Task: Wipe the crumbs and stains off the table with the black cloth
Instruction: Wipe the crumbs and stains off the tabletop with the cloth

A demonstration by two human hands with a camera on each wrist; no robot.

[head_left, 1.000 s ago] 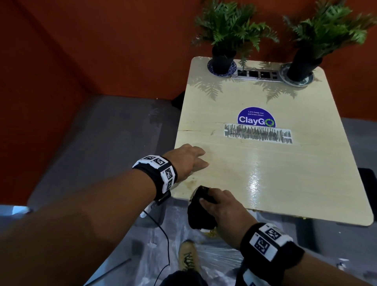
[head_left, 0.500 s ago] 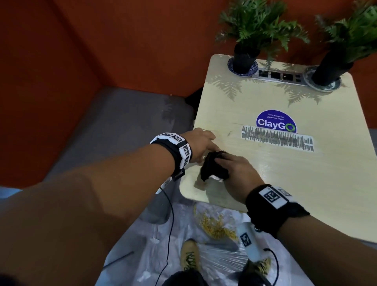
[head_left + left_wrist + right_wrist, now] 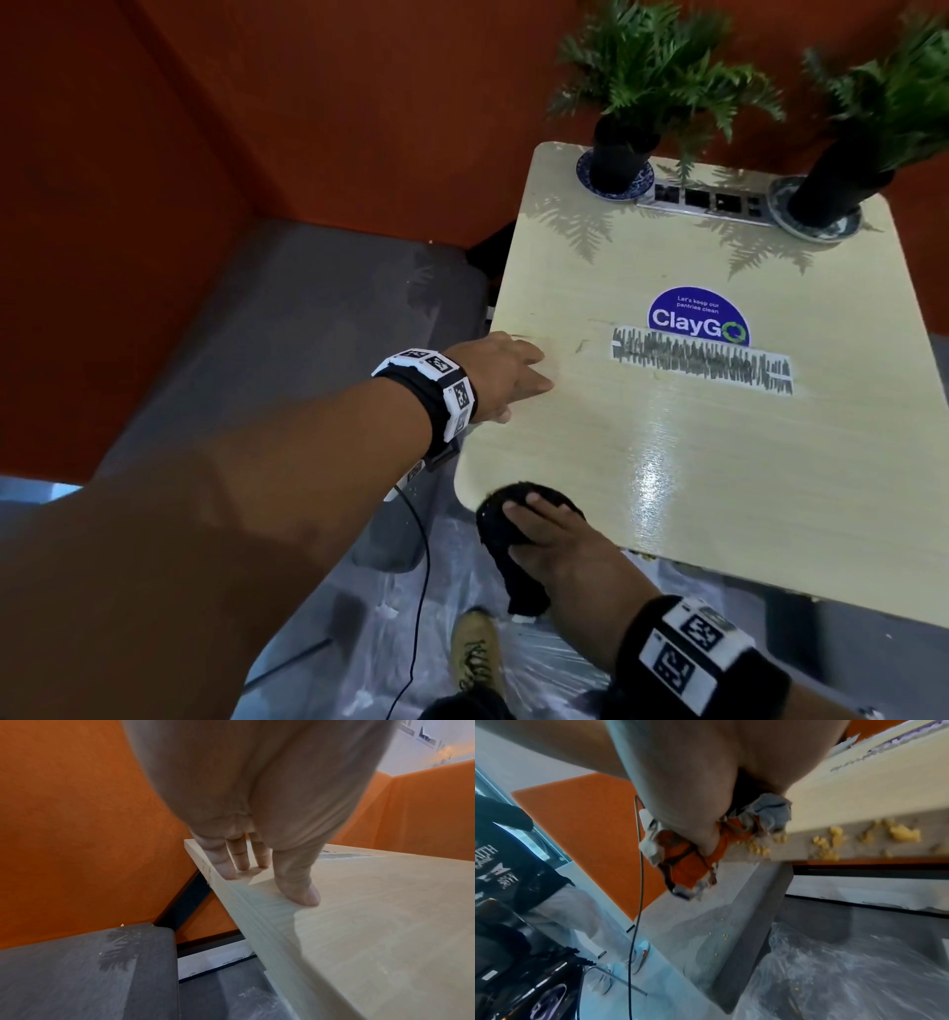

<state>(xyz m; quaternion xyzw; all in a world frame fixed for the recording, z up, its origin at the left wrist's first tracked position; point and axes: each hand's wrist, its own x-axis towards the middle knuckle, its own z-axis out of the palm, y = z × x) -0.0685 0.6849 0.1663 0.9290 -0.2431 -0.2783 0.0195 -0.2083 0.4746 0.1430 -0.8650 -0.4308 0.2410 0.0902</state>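
Orange walls (image 3: pixel 308 103) at 12 and 9 o'clock; grey bench (image 3: pixel 267 334) at 9; plastic sheet (image 3: pixel 369 642) on floor at 6.

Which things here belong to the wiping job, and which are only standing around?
Belong to the job:
- black cloth, held by the right hand at the table corner
- yellow crumbs stuck on the table's edge
- left hand, resting flat on the table

Just standing around:
- two potted plants
- ClayGo sticker
- socket strip

The bench (image 3: pixel 693 462) is pale wood-grain laminate, glossy beyond the right hand's grip; the black cloth (image 3: pixel 506 519) under it looks fuzzy and matt.
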